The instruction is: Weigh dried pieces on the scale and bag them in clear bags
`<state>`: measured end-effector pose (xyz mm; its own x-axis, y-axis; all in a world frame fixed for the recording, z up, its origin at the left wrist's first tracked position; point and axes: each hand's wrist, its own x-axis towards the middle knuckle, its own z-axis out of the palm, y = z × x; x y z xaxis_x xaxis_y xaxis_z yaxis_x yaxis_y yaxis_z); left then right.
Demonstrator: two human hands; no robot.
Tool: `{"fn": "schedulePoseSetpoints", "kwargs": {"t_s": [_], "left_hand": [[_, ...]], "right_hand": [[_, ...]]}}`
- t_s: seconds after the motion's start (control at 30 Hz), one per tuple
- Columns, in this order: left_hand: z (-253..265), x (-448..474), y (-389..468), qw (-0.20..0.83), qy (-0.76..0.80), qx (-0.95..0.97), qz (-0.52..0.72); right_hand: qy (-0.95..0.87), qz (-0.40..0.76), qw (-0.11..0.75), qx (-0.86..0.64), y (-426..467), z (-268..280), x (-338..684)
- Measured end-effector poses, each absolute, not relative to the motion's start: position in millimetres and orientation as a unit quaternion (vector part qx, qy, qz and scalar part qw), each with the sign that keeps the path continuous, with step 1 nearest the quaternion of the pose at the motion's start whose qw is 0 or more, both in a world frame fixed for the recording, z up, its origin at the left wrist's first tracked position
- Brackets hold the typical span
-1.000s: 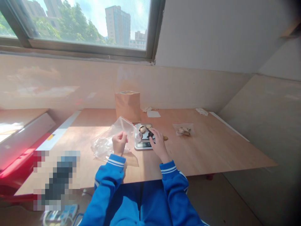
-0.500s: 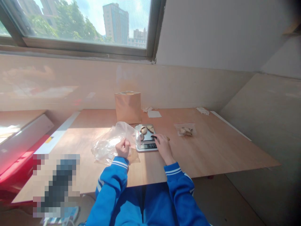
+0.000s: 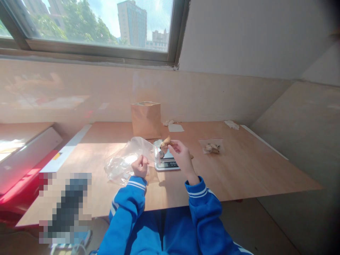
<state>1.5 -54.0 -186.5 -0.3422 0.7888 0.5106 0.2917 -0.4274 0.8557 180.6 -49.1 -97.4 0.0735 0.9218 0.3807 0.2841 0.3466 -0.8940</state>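
My left hand (image 3: 140, 165) is closed on the edge of a clear plastic bag (image 3: 120, 163), whose open mouth points right beside the scale. Between thumb and fingers, my right hand (image 3: 182, 156) pinches a tan, curled piece that looks like dried mushroom (image 3: 165, 142), raised above the scale. The flat digital kitchen scale (image 3: 168, 168) has a dark display at its front. A small roundish piece (image 3: 161, 154) shows near the scale's left side, partly behind the bag's edge. My right hand and the held piece hide much of the plate.
An upright brown paper bag (image 3: 146, 120) stands behind the scale. To the right lies a small clear zip bag (image 3: 211, 147) with pale dried pieces. A white paper (image 3: 176, 128) and crumpled tissue (image 3: 231, 124) lie toward the wall. The wooden table (image 3: 252, 170) ends near my body.
My right hand has lifted the curled dried piece up from the scale, where it was low over the plate. My left hand keeps its hold on the plastic bag.
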Motion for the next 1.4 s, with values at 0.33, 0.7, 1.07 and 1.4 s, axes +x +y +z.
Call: {"fn": "schedulePoseSetpoints", "kwargs": {"t_s": [0.33, 0.7, 1.07, 1.4], "left_hand": [[-193, 1, -50, 0.207, 0.506, 0.538, 0.641], [-183, 9, -49, 0.312, 0.485, 0.408, 0.708], [-170, 0, -40, 0.345, 0.501, 0.226, 0.761], [-175, 2, -45, 0.352, 0.463, 0.326, 0.745]], "right_hand": [[-0.702, 0.287, 0.447, -0.474, -46, -78, 154], [-0.744, 0.213, 0.427, -0.467, -27, -126, 174], [-0.818, 0.111, 0.346, -0.447, -35, -149, 166], [-0.803, 0.136, 0.343, -0.468, -33, -159, 164]]}}
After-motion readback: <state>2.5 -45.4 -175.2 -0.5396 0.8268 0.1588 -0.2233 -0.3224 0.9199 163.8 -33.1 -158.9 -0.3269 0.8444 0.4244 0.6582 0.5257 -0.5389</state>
